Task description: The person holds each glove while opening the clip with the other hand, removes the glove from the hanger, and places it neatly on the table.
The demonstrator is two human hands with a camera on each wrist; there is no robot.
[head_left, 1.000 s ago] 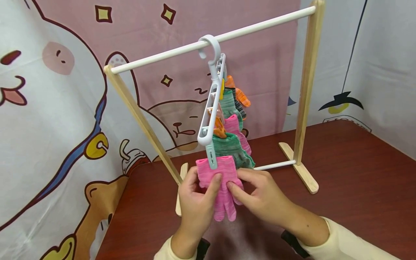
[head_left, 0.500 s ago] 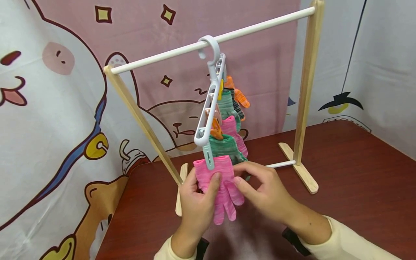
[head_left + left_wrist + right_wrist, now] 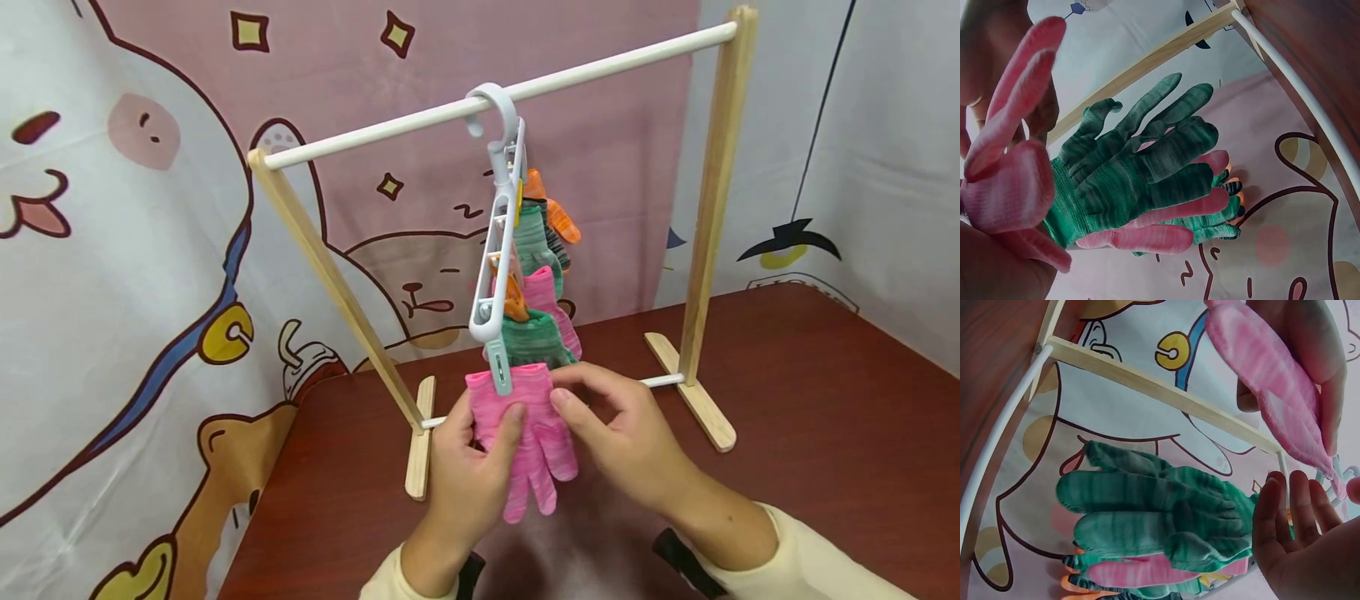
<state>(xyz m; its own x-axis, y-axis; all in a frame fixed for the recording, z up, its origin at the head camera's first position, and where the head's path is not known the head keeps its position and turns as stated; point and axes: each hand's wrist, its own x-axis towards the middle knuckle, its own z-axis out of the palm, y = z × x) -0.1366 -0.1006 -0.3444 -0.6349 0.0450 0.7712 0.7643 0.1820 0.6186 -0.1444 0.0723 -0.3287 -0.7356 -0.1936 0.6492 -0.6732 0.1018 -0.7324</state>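
A pink knitted glove [image 3: 517,417] hangs fingers down, its cuff held by a pale grey-green clip [image 3: 498,367] at the near end of a white clip hanger [image 3: 495,267]. My left hand [image 3: 468,475] pinches the glove's left side, thumb across its front. At the cuff's right edge is my right hand [image 3: 622,433], thumb and index finger apart, the tips at or very near the fabric; contact is unclear. In the right wrist view, this hand's fingers [image 3: 1300,506] are loosely bent. Behind the pink glove hangs a green glove [image 3: 1129,156], clipped to the same hanger.
The hanger hooks over the white rail [image 3: 615,65] of a wooden stand [image 3: 716,200] on a dark red-brown table [image 3: 825,417]. Farther along it hang another pink glove [image 3: 547,300], a lighter green glove [image 3: 534,242] and an orange-and-dark glove [image 3: 562,221]. A cartoon-printed cloth [image 3: 360,83] stands behind.
My right hand's thumb has come off the pink glove's front to its right edge, and the glove's thumb now hangs free. My left hand keeps its hold. The view has shifted slightly.
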